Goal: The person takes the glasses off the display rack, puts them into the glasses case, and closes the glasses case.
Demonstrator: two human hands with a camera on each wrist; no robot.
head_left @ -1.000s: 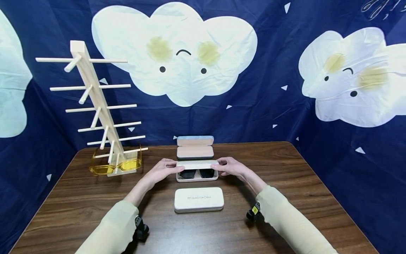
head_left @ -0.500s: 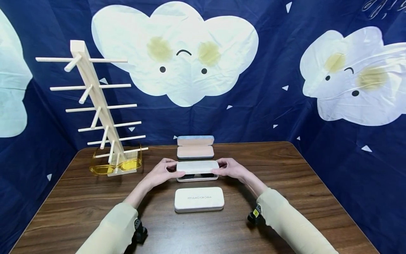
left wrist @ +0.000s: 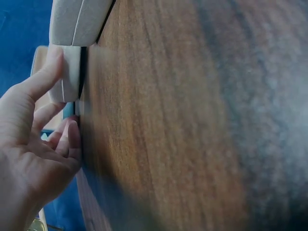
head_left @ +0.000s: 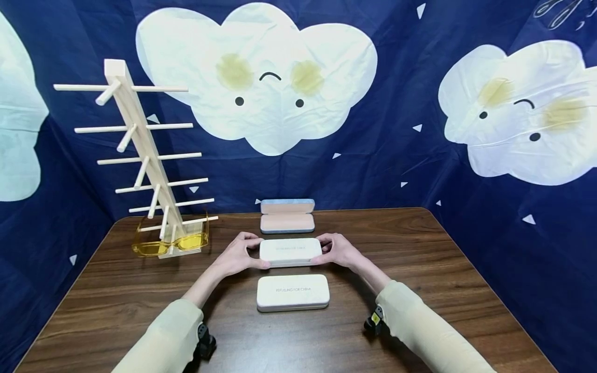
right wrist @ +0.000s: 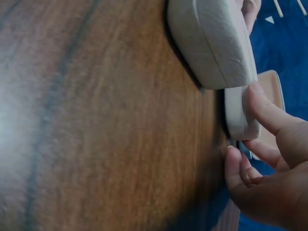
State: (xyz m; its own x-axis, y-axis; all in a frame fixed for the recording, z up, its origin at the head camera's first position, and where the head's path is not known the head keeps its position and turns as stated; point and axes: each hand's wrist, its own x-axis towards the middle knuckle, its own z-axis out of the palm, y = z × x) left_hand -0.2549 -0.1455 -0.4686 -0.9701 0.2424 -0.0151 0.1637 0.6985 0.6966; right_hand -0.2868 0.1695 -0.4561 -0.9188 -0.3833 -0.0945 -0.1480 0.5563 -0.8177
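Note:
A white glasses case [head_left: 291, 249] lies closed on the table, its lid lettering upside down in the head view. My left hand [head_left: 241, 253] grips its left end, thumb at the front edge and fingers toward the back. At the opposite end, my right hand [head_left: 339, 250] grips it the same way, the thumb [right wrist: 260, 103] along the front side in the right wrist view. The sunglasses inside are hidden by the lid. Nearer to me lies a second closed white case [head_left: 293, 293], lettered "REFUELING FOR CHINA".
Behind the gripped case stands an open blue case [head_left: 287, 223] with a pink lining. A wooden peg rack [head_left: 146, 150] rises at the back left, with yellow-lensed glasses [head_left: 170, 244] at its foot. Blue cloth with white clouds [head_left: 266, 77] hangs beyond the wooden table [head_left: 396, 248].
The lid of the middle case has come down from half open to closed over the dark sunglasses. Both hands have stayed at its ends, thumbs moving slightly downward with the lid.

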